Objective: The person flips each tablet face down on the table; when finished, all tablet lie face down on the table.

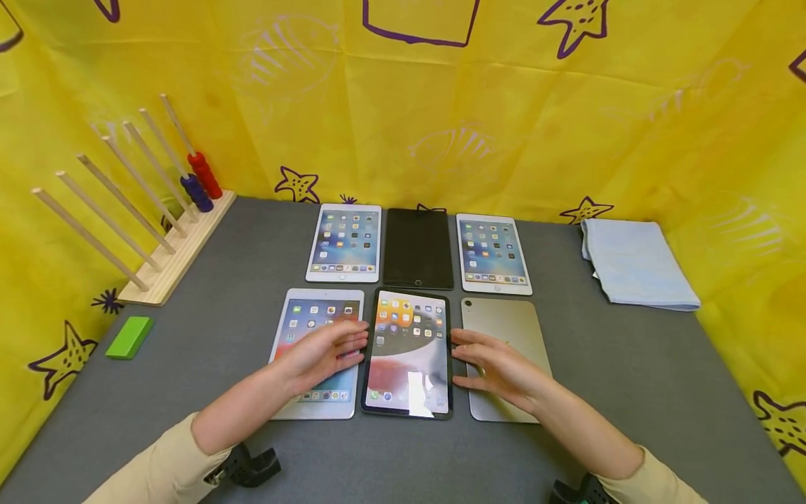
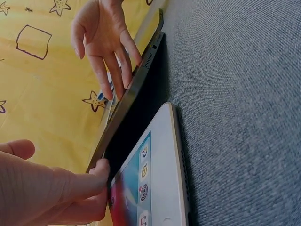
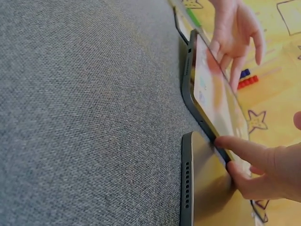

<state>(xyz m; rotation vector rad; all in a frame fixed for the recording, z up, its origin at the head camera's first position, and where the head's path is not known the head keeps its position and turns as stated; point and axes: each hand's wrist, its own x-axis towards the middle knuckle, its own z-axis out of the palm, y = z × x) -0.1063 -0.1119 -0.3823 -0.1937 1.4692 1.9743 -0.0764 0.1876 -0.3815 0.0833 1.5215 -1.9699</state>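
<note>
A dark-edged tablet (image 1: 409,353) with a lit home screen lies between the two hands, in the front row's middle. My left hand (image 1: 327,353) reaches over a white tablet (image 1: 340,409) on the left, its fingertips at the dark-edged tablet's left edge. On the other side, my right hand (image 1: 497,364) is above a face-down gold tablet (image 1: 504,315). Its extended fingers (image 3: 235,146) touch the dark-edged tablet's right edge in the right wrist view. Neither hand has its fingers curled round a tablet.
Behind stand in a row a white tablet (image 1: 343,241), a black tablet with a dark screen (image 1: 418,248) and another white tablet (image 1: 494,252). A wooden peg rack (image 1: 182,248), a green block (image 1: 129,337) and a folded blue cloth (image 1: 639,262) lie farther out. Yellow fabric (image 1: 403,105) borders the table.
</note>
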